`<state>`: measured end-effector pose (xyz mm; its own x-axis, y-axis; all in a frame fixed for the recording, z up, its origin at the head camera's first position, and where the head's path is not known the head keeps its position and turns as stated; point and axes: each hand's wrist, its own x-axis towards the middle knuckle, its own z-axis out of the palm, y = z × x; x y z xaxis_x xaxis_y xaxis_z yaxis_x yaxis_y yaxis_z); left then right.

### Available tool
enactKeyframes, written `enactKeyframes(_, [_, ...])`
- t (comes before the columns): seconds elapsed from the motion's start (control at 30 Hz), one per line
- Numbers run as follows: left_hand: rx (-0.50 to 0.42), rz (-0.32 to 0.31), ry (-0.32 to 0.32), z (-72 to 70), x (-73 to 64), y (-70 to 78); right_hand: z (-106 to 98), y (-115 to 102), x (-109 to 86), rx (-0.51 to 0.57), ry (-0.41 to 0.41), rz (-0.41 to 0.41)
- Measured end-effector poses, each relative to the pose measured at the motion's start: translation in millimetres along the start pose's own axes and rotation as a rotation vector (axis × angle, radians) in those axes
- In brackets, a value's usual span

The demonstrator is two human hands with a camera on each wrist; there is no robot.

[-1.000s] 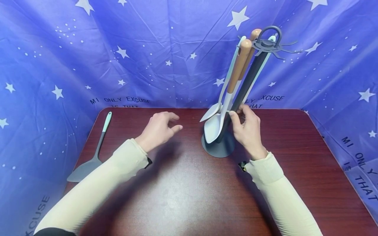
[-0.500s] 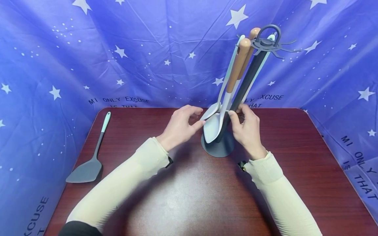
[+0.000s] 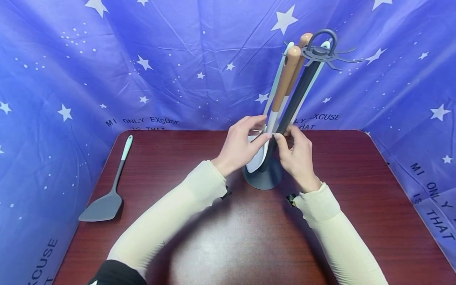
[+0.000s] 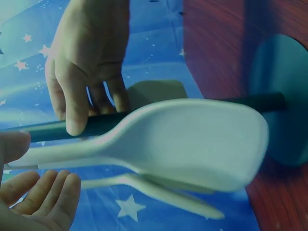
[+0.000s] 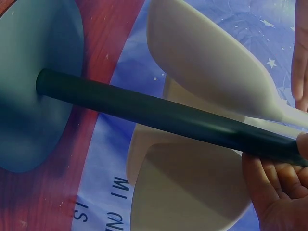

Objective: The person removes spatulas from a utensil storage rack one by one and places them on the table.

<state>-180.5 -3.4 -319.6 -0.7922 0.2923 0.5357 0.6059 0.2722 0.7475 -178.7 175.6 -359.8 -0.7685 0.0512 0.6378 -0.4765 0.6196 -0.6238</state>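
Note:
A dark utensil stand (image 3: 301,93) with a round base and a hooked top stands right of centre in the head view, leaning in that view. Several utensils hang on it. One has a wooden handle (image 3: 286,81) and a white scoop-shaped head (image 4: 192,139). Behind it hangs one with a mint handle (image 3: 275,89). My right hand (image 3: 299,158) holds the stand's pole between thumb and fingers. My left hand (image 3: 240,146) is around the neck of the white scoop, thumb on the near side, with its spread fingers (image 4: 48,197) apart from the neck in the left wrist view.
A grey turner with a mint handle (image 3: 103,206) lies on the left side of the reddish-brown table (image 3: 356,178). A blue curtain (image 3: 199,47) with white stars hangs behind the table and on both sides.
My left hand has moved right, from beside the stand to the neck of the white scoop. My right hand has stayed on the pole, and the stand has not moved.

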Motion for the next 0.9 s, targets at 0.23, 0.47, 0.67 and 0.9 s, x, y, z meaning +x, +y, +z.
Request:
enactKeyframes(0.23, [-0.012,-0.043,0.029,9.7,9.0,5.4,0,1,-0.3,0.007,-0.002,-0.020])
enactKeyframes(0.47, [-0.061,-0.073,0.054,16.4,12.0,4.1,0,1,-0.2,0.005,-0.001,-0.008])
enactKeyframes(0.67, [-0.107,-0.073,0.073,18.9,11.5,5.4,0,1,-0.3,0.019,-0.002,-0.013])
enactKeyframes(0.9, [-0.121,-0.058,0.094,20.7,9.6,6.1,1,2,0.1,0.014,0.006,-0.015])
